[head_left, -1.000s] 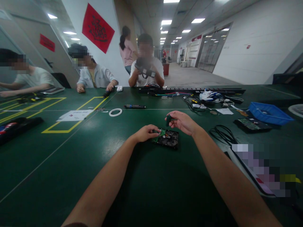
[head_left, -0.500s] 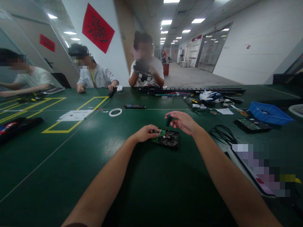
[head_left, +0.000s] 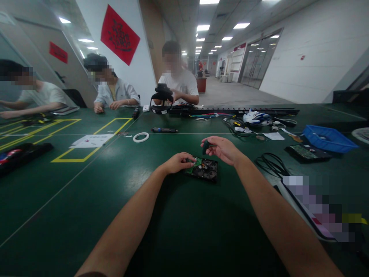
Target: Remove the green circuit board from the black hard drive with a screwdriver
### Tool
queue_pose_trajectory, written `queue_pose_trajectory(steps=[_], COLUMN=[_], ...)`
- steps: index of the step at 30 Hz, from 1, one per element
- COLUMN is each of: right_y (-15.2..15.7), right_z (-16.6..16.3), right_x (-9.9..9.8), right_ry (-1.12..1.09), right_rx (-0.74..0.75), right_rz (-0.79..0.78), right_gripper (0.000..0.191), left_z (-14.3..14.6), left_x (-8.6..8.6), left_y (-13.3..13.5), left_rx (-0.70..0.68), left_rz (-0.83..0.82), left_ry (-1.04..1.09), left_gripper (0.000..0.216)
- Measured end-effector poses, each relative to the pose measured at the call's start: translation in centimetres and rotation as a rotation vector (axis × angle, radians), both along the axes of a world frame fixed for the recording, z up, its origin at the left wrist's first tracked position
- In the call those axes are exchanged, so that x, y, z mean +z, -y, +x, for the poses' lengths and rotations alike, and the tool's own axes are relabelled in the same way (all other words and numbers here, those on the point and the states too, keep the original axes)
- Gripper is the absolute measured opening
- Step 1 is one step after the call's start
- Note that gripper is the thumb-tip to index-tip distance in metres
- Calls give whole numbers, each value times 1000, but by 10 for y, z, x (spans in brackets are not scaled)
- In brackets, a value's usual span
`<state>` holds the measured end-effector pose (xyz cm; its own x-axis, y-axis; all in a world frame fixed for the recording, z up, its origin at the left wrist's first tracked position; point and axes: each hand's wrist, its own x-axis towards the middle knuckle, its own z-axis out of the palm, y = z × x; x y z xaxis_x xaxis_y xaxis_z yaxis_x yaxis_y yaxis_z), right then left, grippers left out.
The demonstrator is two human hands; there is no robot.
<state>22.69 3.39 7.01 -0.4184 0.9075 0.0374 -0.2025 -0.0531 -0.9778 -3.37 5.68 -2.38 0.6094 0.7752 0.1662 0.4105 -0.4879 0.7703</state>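
Observation:
In the head view a hard drive [head_left: 209, 170] lies flat on the green table, its green circuit board facing up and its dark metal body to the right. My left hand [head_left: 179, 162] is closed on the drive's left end, fingertips resting on the board. Above the drive's far right part, my right hand [head_left: 221, 149] pinches a short dark green, handle-like object [head_left: 205, 147] held upright. Its lower end stops above the drive; I cannot make out a tip.
Beyond the drive lie a black screwdriver-like tool [head_left: 164, 130] and a white ring [head_left: 140, 137]. Cables [head_left: 269, 163], another drive with a circuit board [head_left: 308, 153] and a blue tray [head_left: 328, 138] are to the right. Three people sit across the table, one holding a black headset [head_left: 162, 100].
My hands and the hard drive look almost unmoved. Across the table, a person has lowered the black headset from the face, and another has drawn a hand back from a dark object.

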Motion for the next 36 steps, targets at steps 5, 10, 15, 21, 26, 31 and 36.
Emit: queue_pose_trajectory(steps=[5,10,15,21,26,31,36], right_y=[1,1,0,1,0,-1,-2], right_z=[-2,-2,-1,-2,-2,-2,-3], right_x=[1,0,0,0,0,0,-3], right_ry=[-13,-29,-25,70,154,174,174], right_rx=[-14,-54,-74,-79,-159,-192,-184], right_rz=[-7,-8,8,49,103,139,136], right_gripper=[14,12,18,21,20,17,14], left_z=[0,0,-1,-1,0,0,0], left_x=[0,-1,-1,-1,-1,-1,-1], left_y=[0,0,0,0,-1,0,0], left_rx=[-11,-5,-30,-39,-32,-20,-23], left_rz=[11,-6,3,12,3,-2,-4], left_ry=[12,14,34,41,45,42,36], left_gripper=[33,33,33,32,32,32,32])
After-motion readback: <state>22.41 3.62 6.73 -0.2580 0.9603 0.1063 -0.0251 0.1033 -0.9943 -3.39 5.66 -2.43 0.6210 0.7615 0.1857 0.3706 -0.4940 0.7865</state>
